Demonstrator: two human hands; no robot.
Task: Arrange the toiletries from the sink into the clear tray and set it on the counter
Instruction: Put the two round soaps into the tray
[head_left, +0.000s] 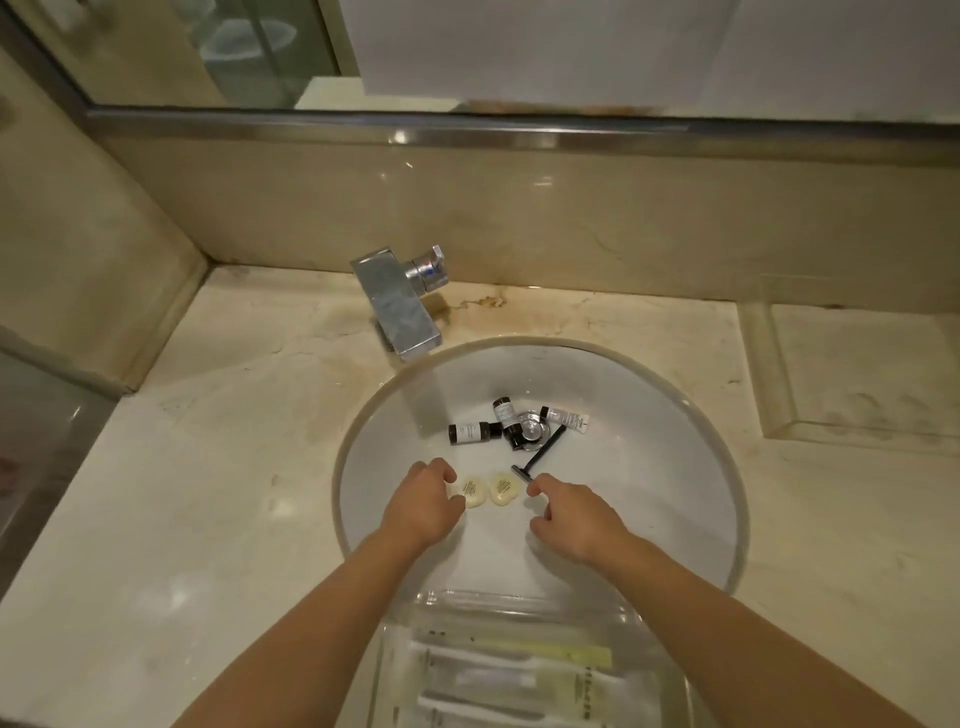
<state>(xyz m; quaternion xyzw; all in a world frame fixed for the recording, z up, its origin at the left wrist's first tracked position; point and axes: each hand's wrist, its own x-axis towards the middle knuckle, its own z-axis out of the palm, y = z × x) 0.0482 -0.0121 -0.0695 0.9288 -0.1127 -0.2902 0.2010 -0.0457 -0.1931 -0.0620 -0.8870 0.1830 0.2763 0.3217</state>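
Both my hands are down in the sink (649, 415), near side of the bowl. Left hand (423, 506) has fingers loosely curled, tips touching the left soap (474, 492), a round pale wrapped one; can't tell if I've got a real pinch on it. A second round soap (503, 488) lies just beside it to the right, the two touching. Right hand (574, 514) w/ fingers curled, forefinger tip at the head of the black razor (540, 454); can't tell if it's gripped or only touched. Razor handle runs up & right toward the drain (531, 427).

Round the drain: one dark bottle (474, 432) lying on its side to the left, a second dark bottle (506, 420) w/ white label tilted against the drain, and a small clear tube (566, 417) on the right.

Clear tray (524, 605) sits at the sink's near edge, under my forearms, part over the bowl rim. Inside it are long wrapped pkts (519, 670), pale & lying crosswise; what they hold I can't make out.

Chrome faucet (397, 306) stands behind the bowl on the marble tabletop (208, 467). Another clear tray (852, 374) rests on the tabletop far right.
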